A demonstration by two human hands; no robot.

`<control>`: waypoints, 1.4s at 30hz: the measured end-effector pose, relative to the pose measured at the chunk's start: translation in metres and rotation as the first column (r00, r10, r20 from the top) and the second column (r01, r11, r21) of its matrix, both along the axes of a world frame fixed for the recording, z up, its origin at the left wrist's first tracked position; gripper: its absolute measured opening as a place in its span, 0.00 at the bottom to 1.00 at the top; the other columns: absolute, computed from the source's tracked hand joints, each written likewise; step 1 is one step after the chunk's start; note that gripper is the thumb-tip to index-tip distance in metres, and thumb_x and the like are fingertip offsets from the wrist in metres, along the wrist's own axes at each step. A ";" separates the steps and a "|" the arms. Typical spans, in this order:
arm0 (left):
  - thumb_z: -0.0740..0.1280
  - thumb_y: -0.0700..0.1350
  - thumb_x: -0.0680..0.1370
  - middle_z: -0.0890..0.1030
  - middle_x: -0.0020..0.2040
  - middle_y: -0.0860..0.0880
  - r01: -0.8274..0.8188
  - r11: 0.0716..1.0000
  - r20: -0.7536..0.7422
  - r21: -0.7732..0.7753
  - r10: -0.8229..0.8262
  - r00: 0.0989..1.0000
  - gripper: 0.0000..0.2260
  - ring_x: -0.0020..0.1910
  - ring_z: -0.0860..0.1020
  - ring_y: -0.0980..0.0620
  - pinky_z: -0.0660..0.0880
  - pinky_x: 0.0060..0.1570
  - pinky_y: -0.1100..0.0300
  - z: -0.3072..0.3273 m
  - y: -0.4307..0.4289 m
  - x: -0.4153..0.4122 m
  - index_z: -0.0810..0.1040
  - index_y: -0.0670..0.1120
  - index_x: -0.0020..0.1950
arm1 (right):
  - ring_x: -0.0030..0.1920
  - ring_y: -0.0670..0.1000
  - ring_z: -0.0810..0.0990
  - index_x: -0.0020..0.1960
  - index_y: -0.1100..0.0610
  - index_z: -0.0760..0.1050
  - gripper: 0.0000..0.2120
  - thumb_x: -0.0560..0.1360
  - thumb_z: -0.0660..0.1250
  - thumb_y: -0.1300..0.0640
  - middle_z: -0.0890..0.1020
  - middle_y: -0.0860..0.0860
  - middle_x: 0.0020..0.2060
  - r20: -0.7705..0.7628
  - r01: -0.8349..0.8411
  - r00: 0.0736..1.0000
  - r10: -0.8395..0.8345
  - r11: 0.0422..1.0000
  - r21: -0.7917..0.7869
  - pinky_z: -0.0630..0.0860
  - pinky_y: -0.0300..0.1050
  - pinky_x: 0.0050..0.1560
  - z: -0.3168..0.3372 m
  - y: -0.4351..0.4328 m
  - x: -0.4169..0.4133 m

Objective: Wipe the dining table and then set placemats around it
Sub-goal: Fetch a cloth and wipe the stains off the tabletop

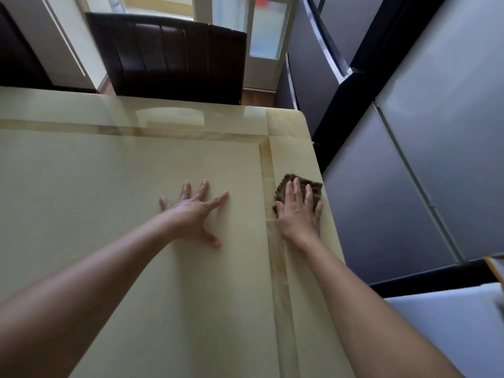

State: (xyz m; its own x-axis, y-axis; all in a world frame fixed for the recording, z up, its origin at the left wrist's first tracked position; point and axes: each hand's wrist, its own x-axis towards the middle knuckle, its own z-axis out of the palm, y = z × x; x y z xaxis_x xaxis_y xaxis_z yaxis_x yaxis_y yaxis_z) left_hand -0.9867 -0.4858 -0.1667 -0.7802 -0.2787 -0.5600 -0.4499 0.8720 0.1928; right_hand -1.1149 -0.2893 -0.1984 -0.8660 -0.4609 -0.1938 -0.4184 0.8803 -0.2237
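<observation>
Head view: two bare forearms reach over the glossy cream dining table [109,186]. Left hand [195,211] lies flat on the tabletop, fingers spread wide, holding nothing. Right hand [298,211] presses palm-down on a dark brown cloth [286,185], fingers extended over it, just beside the table's right edge. Beyond the far edge stands a dark chair [169,53]. Grey fridge [409,132] at right. No containers or placemats visible.

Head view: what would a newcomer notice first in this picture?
Two bare arms reach across a glossy cream table. The right hand presses flat on a dark cloth near the table's right edge; the left hand lies spread and flat nearer the middle. A dark chair stands at the far side.
</observation>
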 end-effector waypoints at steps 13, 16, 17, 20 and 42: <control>0.68 0.66 0.68 0.33 0.76 0.52 0.053 0.991 -0.105 -0.122 -0.066 0.992 0.47 0.74 0.32 0.44 0.41 0.69 0.34 0.006 0.055 0.066 0.35 0.67 0.72 | 0.75 0.48 0.32 0.77 0.49 0.38 0.30 0.81 0.48 0.45 0.37 0.42 0.75 0.065 -0.389 0.920 0.387 0.921 0.020 0.28 0.53 0.69 0.005 0.022 0.129; 0.68 0.69 0.65 0.31 0.75 0.52 0.099 0.988 -0.031 -0.120 -0.103 0.994 0.51 0.74 0.31 0.44 0.41 0.69 0.34 -0.002 0.078 0.097 0.30 0.65 0.70 | 0.75 0.48 0.33 0.77 0.48 0.38 0.29 0.81 0.47 0.44 0.37 0.41 0.75 0.082 -0.401 0.913 0.399 0.916 0.021 0.29 0.53 0.69 0.008 0.029 0.116; 0.68 0.69 0.65 0.31 0.75 0.52 0.101 0.989 -0.020 -0.109 -0.104 0.994 0.51 0.74 0.31 0.44 0.42 0.69 0.35 -0.005 0.083 0.102 0.30 0.65 0.70 | 0.75 0.48 0.33 0.77 0.48 0.39 0.29 0.81 0.47 0.44 0.37 0.42 0.75 0.085 -0.386 0.920 0.383 0.922 0.024 0.29 0.53 0.70 0.008 0.032 0.108; 0.69 0.68 0.65 0.31 0.75 0.52 0.076 0.995 -0.017 -0.067 -0.078 0.997 0.51 0.74 0.32 0.45 0.43 0.70 0.35 -0.004 0.086 0.105 0.34 0.65 0.73 | 0.75 0.49 0.34 0.77 0.49 0.39 0.29 0.81 0.47 0.44 0.37 0.43 0.76 0.080 -0.291 0.954 0.288 0.956 0.030 0.31 0.55 0.71 0.009 0.050 0.081; 0.72 0.65 0.65 0.39 0.78 0.51 0.033 0.999 -0.112 -0.032 -0.037 0.993 0.49 0.76 0.38 0.46 0.42 0.70 0.37 0.008 0.092 0.109 0.42 0.63 0.75 | 0.75 0.53 0.34 0.77 0.53 0.40 0.29 0.81 0.48 0.48 0.38 0.47 0.76 0.067 -0.177 0.982 0.179 0.984 -0.027 0.31 0.58 0.70 0.008 0.072 0.174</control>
State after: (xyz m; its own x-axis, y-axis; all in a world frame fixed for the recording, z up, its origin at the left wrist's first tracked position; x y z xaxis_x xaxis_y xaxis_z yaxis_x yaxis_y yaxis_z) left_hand -0.8775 -0.3937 -0.1592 -0.8473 -0.2655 -0.4600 -0.3960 0.8929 0.2142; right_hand -0.9405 -0.2177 -0.1905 -0.7547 -0.6110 -0.2390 -0.5509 0.7880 -0.2747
